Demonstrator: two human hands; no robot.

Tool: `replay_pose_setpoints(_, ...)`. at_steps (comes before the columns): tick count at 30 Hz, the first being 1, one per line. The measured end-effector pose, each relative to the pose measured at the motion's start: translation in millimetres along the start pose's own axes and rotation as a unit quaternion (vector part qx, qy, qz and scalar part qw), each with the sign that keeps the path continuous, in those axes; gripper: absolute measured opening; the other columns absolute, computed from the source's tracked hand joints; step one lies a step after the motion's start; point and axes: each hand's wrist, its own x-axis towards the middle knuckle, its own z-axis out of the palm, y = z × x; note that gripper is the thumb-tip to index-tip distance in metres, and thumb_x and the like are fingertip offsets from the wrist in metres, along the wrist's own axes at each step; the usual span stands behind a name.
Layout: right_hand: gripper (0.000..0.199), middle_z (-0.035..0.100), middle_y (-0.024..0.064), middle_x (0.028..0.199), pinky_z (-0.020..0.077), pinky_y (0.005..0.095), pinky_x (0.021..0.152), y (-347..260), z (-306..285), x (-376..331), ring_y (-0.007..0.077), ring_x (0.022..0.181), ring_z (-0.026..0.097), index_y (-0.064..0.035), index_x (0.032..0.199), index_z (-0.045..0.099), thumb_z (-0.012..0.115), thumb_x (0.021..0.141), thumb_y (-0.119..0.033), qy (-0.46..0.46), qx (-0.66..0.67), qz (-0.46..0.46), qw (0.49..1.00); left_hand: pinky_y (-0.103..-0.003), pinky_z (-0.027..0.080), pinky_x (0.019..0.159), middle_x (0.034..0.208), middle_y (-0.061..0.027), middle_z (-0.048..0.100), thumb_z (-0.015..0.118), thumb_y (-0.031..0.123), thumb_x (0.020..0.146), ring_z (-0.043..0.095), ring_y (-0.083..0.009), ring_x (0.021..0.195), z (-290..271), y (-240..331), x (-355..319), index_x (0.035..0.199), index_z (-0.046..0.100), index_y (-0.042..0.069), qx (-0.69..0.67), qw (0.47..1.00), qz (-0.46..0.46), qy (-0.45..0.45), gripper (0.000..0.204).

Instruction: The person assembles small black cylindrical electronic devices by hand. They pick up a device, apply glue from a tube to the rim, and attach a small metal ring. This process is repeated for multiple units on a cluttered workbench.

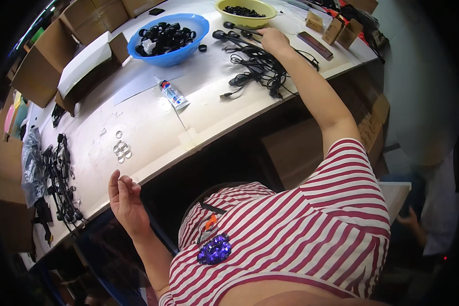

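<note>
My right hand [274, 41] reaches to the far right of the table, its fingers closed on a black cable with a round head [229, 25]. Under and beside it lies a tangled pile of black cables [262, 66], some with plugs. Near the front edge, my left hand [128, 204] is raised with fingers loosely bent, and nothing shows in it. Several small clear round discs [122, 149] lie on the table just beyond that hand. A blue and white tube [173, 95] lies between the two hands, its nozzle pointing away.
A blue basin [171, 60] holds black ring-like parts; a yellow basin [246, 20] holds small black pieces. Small cardboard boxes [333, 30] and a dark flat phone-like slab [315, 45] sit at right. More cables [61, 178] and open cartons [48, 64] stand left. Another person's hand [412, 222] shows at right.
</note>
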Motion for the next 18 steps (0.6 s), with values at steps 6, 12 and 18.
replay_pose_setpoints(6, 0.026, 0.061, 0.0182, 0.091, 0.0455, 0.0452, 0.075, -7.5, 2.0, -3.7, 0.0361, 0.082, 0.058, -0.006, 0.101, 0.061, 0.053, 0.08, -0.02, 0.038, -0.113, -0.125, 0.985, -0.022, 0.042, 0.068, 0.091, -0.0032, 0.053, 0.051, 0.008, 0.088, 0.049, -0.0093, 0.077, -19.4, -1.3, -3.3, 0.116, 0.049, -0.001, 0.129, 0.988, -0.058, 0.054, 0.029)
replay_pose_setpoints(12, 0.029, 0.055, 0.0137, 0.109, 0.0373, 0.0347, 0.091, -121.9, -12.9, -96.6, 0.0282, 0.103, 0.05, -0.005, 0.108, 0.059, 0.057, 0.08, -0.009, 0.028, 0.221, -0.382, 0.897, -0.026, 0.044, 0.066, 0.091, -0.0066, 0.057, 0.055, 0.008, 0.083, 0.053, -0.015, 0.076, -94.6, 37.7, 33.4, 0.108, 0.055, 0.003, 0.534, 0.817, 0.163, 0.147, 0.025)
replay_pose_setpoints(18, 0.024, 0.056, 0.0121, 0.104, 0.0443, 0.0341, 0.083, -248.1, 7.7, -199.3, 0.0281, 0.1, 0.051, -0.0072, 0.099, 0.063, 0.063, 0.075, -0.006, -0.051, 0.371, -0.494, 0.784, -0.043, 0.04, 0.085, 0.105, -0.0124, 0.054, 0.06, 0.028, 0.08, 0.049, -0.0282, 0.104, -199.1, 78.9, 95.6, 0.106, 0.053, 0.008, 0.806, 0.513, 0.105, 0.276, 0.034)
